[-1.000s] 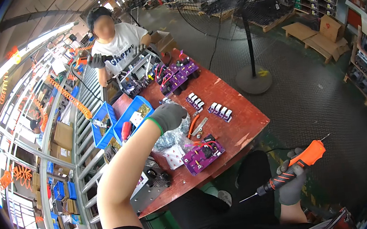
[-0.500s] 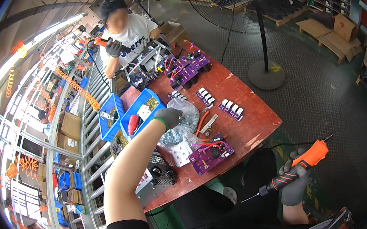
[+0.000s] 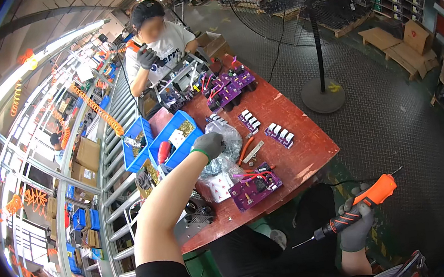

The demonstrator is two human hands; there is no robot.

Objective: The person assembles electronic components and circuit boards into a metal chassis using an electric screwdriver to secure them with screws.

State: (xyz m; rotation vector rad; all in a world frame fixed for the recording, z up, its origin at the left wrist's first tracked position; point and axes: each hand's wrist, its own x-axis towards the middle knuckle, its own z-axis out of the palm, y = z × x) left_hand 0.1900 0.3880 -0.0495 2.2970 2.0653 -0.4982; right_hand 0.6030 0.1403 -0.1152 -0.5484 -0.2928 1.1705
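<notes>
Table [image 3: 311,153]: bag [image 3: 233,147] left of its middle, board [image 3: 255,192] by its near edge. Driver [image 3: 377,191] off its right side, in right hand [image 3: 356,231]'s wrapped grip, probably sparing tabletop room. Left hand [image 3: 210,146] at bag; fingers hidden, can't tell grip.

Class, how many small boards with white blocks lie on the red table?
3 visible: the right board, the middle board, and the left board behind the plastic bag, partly hidden; the bag may cover more.
</notes>
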